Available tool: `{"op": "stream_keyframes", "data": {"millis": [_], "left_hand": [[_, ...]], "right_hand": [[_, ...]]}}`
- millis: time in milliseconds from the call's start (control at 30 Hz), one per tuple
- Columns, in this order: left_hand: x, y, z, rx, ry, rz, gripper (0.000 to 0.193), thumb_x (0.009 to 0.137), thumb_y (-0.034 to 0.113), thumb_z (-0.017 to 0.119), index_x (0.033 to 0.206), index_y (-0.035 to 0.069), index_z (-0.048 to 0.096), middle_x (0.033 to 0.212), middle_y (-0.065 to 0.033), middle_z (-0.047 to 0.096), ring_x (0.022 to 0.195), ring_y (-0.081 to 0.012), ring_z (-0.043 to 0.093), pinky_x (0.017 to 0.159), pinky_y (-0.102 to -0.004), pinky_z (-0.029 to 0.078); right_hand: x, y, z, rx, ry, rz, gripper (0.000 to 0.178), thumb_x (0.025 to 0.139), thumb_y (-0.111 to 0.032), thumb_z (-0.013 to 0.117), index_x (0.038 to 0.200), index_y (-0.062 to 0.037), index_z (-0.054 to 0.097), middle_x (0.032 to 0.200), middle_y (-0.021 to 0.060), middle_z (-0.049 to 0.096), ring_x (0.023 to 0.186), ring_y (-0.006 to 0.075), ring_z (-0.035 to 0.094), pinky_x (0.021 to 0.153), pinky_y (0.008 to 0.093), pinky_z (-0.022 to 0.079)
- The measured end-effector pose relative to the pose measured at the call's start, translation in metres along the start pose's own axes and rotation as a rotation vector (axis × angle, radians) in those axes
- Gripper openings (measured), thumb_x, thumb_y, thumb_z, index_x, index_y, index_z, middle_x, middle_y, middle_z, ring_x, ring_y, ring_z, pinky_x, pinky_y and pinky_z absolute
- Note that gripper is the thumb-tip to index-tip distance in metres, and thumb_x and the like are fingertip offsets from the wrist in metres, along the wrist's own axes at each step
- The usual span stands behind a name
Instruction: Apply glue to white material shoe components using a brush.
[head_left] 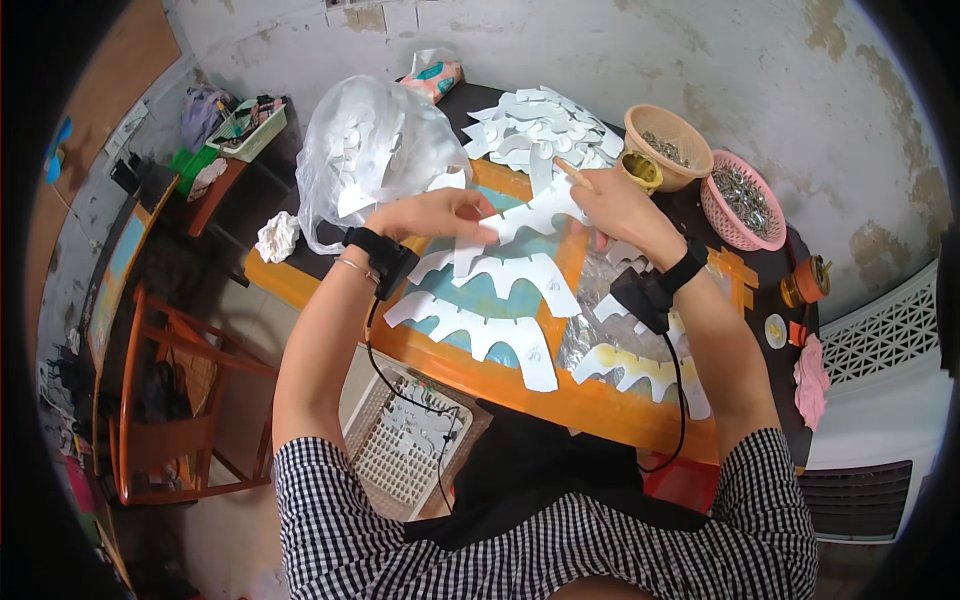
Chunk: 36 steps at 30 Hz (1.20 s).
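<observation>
A white scalloped cut-out piece (535,215) is raised over the far part of the work board. My left hand (440,214) has its fingers closed at the piece's left end. At the other end, my right hand (622,208) is closed around a light wooden stick (573,173), its fingers close to the piece; the stick's working tip cannot be made out. Two more scalloped white pieces, a farther one (510,275) and a nearer one (480,332), lie on the blue surface below. On clear plastic at the right rests a yellow-smeared scalloped piece (630,368).
Behind my hands are a heap of white cut pieces (545,125) and a stuffed clear plastic bag (375,150). A small yellow pot (641,172), a tan bowl (690,150) and a pink basket (742,205) of metal bits stand at the right. A tray (405,435) sits below the table edge.
</observation>
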<state>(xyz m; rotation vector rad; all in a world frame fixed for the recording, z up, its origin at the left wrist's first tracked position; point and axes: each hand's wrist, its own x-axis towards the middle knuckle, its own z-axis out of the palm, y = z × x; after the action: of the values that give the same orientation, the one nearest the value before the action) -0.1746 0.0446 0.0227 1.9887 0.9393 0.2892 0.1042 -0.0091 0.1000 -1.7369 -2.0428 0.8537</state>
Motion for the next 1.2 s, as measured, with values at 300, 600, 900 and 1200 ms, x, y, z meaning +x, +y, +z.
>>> {"op": "stream_keyframes", "data": {"millis": [300, 600, 900, 1200], "left_hand": [[-0.001, -0.002, -0.023, -0.287, 0.014, -0.059, 0.02, 0.097, 0.015, 0.067, 0.115, 0.006, 0.064, 0.083, 0.0016, 0.064, 0.07, -0.0063, 0.055, 0.061, -0.0224, 0.042], [0.037, -0.021, -0.004, 0.031, 0.223, -0.131, 0.03, 0.086, 0.017, 0.074, 0.11, 0.001, 0.064, 0.089, -0.0087, 0.066, 0.076, -0.0186, 0.066, 0.069, -0.0305, 0.051], [0.033, -0.018, 0.024, 0.761, 0.64, 0.114, 0.039, 0.078, 0.016, 0.079, 0.11, 0.007, 0.058, 0.1, -0.0146, 0.065, 0.099, -0.0366, 0.064, 0.084, -0.0444, 0.051], [-0.004, 0.009, 0.012, 0.199, 0.256, 0.048, 0.016, 0.086, 0.014, 0.069, 0.096, 0.002, 0.067, 0.098, -0.0168, 0.07, 0.091, -0.0335, 0.069, 0.082, -0.0405, 0.053]], "right_hand": [[0.003, 0.014, 0.011, -0.453, -0.014, -0.023, 0.03, 0.09, -0.021, 0.053, 0.091, 0.0026, 0.071, 0.081, 0.0197, 0.073, 0.069, 0.0331, 0.072, 0.067, 0.0453, 0.056], [0.023, 0.034, 0.042, -0.719, -0.008, -0.039, 0.027, 0.09, -0.018, 0.054, 0.097, 0.0008, 0.073, 0.094, 0.0235, 0.073, 0.088, 0.0422, 0.072, 0.075, 0.0516, 0.057], [0.029, 0.043, 0.063, -0.882, 0.056, -0.067, 0.021, 0.089, -0.013, 0.058, 0.092, -0.0043, 0.077, 0.093, 0.0186, 0.075, 0.088, 0.0351, 0.074, 0.074, 0.0457, 0.058], [0.032, 0.049, 0.061, -0.778, 0.253, -0.22, 0.019, 0.087, -0.015, 0.069, 0.099, -0.0012, 0.064, 0.085, 0.0171, 0.072, 0.084, 0.0364, 0.072, 0.068, 0.0474, 0.056]]}}
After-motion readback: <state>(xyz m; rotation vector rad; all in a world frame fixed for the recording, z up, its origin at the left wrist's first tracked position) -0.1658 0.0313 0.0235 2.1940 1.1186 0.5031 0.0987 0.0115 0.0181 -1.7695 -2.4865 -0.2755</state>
